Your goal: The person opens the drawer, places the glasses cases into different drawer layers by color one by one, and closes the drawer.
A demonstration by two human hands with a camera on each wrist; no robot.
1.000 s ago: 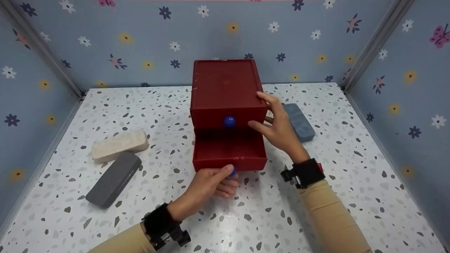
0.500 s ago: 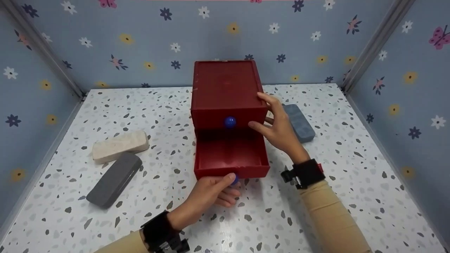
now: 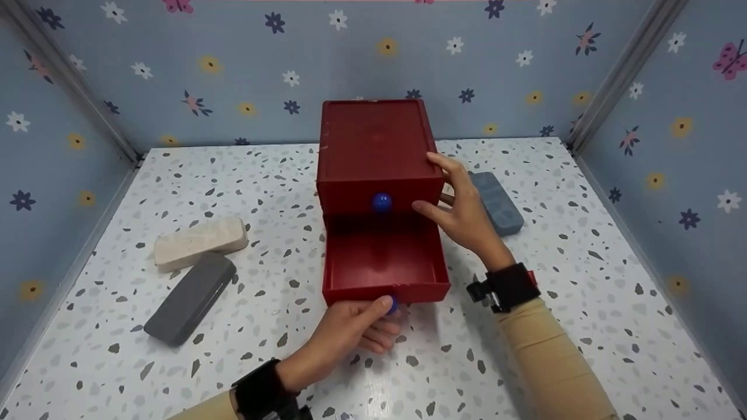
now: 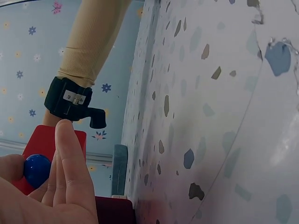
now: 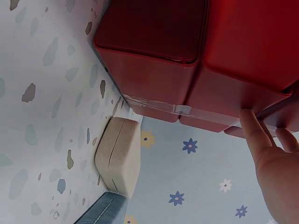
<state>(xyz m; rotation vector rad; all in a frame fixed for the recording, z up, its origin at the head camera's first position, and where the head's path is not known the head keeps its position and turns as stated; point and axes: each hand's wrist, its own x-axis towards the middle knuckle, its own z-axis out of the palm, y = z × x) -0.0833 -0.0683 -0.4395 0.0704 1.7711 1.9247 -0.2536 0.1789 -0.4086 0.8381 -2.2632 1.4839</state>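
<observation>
A dark red two-drawer cabinet (image 3: 376,140) stands at the back middle of the table in the head view. Its lower drawer (image 3: 382,262) is pulled far out, and its visible floor is bare. My left hand (image 3: 350,329) pinches that drawer's blue knob (image 4: 37,171) between thumb and fingers. The upper drawer's blue knob (image 3: 382,202) sits on a closed front. At the cabinet's right front corner, my right hand (image 3: 467,213) holds it, thumb on the front face and index finger on the top edge. The right wrist view shows fingertips (image 5: 247,114) on the red side wall.
To the left, a cream block (image 3: 201,242) touches a dark grey block (image 3: 189,298). Right of the cabinet lies a blue-grey block (image 3: 499,204); beside it is a beige block (image 5: 119,154), mostly hidden in the head view. Flower-patterned walls (image 3: 233,70) enclose the table.
The lower drawer has slid out toward me, with my left hand moving along on its knob. My right hand and the cabinet body have stayed in place.
</observation>
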